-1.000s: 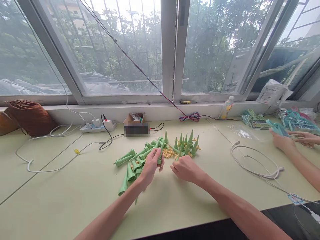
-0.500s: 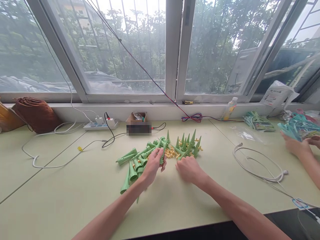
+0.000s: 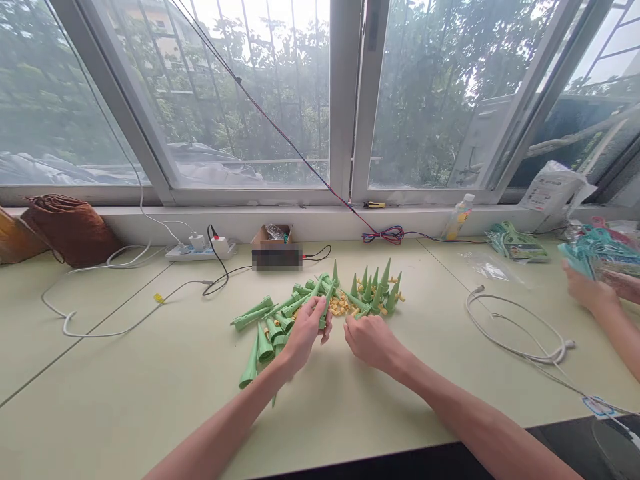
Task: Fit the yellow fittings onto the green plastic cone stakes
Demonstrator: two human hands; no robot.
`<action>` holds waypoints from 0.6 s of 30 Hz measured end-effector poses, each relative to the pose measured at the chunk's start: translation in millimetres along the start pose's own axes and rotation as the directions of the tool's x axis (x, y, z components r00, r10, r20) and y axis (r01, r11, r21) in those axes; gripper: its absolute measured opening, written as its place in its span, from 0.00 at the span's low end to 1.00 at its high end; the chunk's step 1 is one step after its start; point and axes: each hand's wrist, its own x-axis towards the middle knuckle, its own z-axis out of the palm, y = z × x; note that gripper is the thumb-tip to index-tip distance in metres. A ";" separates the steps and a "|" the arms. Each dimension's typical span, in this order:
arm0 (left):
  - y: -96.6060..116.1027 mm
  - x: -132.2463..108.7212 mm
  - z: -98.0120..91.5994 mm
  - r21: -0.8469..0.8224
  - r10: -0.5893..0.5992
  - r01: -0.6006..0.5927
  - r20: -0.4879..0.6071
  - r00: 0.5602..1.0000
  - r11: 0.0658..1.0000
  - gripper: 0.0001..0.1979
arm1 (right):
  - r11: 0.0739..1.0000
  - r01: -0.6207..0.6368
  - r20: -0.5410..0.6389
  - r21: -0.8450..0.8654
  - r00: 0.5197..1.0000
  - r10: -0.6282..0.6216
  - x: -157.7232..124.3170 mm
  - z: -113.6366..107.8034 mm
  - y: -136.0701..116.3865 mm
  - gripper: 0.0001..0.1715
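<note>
My left hand [image 3: 310, 329] is closed round a green cone-shaped spike [image 3: 327, 300], its tip pointing up. To its right, my right hand [image 3: 369, 339] has its fingers pressed together near the front of the standing spikes; what it pinches, if anything, is hidden. Loose green spikes [image 3: 265, 347] lie in a pile left of and behind my left hand. Small yellow pieces [image 3: 340, 305] are heaped between the two hands. Behind my right hand, several green spikes [image 3: 385, 277] stand upright, some with yellow pieces on their sides.
At the back are a small cardboard box [image 3: 260, 235], a power strip [image 3: 200, 251] and a bottle [image 3: 457, 217]. A white cable [image 3: 520, 357] lies coiled at right. Another person's hand [image 3: 590, 293] holds teal packaged items [image 3: 590, 250] at the right edge.
My right hand has shifted slightly left, closer to my left hand. My left hand has stayed nearly still with the spike. The other person's hands have moved a little at the packages.
</note>
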 end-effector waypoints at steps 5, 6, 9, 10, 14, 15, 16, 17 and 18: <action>-0.9 -0.1 0.3 -0.001 0.007 -0.007 0.000 1.000 1.000 0.18 | 0.916 0.113 -0.328 0.385 0.945 0.021 1.1 8.7 -7.4 0.20; -1.4 -0.1 0.2 0.004 0.010 -0.011 0.001 1.000 1.000 0.18 | 0.881 0.139 -0.362 0.453 0.931 0.039 1.3 10.4 -8.7 0.20; -3.1 0.0 0.4 0.031 0.018 -0.019 0.013 1.000 0.999 0.18 | 0.766 0.178 -0.405 0.618 0.907 0.116 1.5 14.6 -12.4 0.19; -3.6 0.0 0.6 0.040 0.020 -0.021 0.018 1.000 0.999 0.18 | 0.729 0.184 -0.409 0.660 0.902 0.142 1.3 15.6 -13.6 0.19; -4.0 -0.4 1.4 0.040 0.019 -0.020 0.034 0.999 0.999 0.18 | 0.644 0.234 -0.440 0.728 0.880 0.177 0.1 17.6 -18.9 0.19; -3.8 -0.5 1.6 0.032 0.017 -0.018 0.035 0.999 0.999 0.18 | 0.639 0.243 -0.451 0.729 0.873 0.182 -0.3 18.0 -20.3 0.19; -3.6 -0.5 1.8 0.023 0.016 -0.017 0.034 0.999 1.000 0.18 | 0.638 0.248 -0.459 0.729 0.869 0.187 -0.7 18.4 -21.6 0.19; -3.5 -0.4 1.9 0.014 0.015 -0.015 0.032 0.999 1.000 0.18 | 0.638 0.247 -0.461 0.729 0.867 0.191 -1.2 19.1 -22.8 0.19; -3.6 -0.1 2.0 0.006 0.015 -0.015 0.030 0.999 1.000 0.18 | 0.639 0.243 -0.459 0.729 0.867 0.194 -1.6 19.9 -23.8 0.18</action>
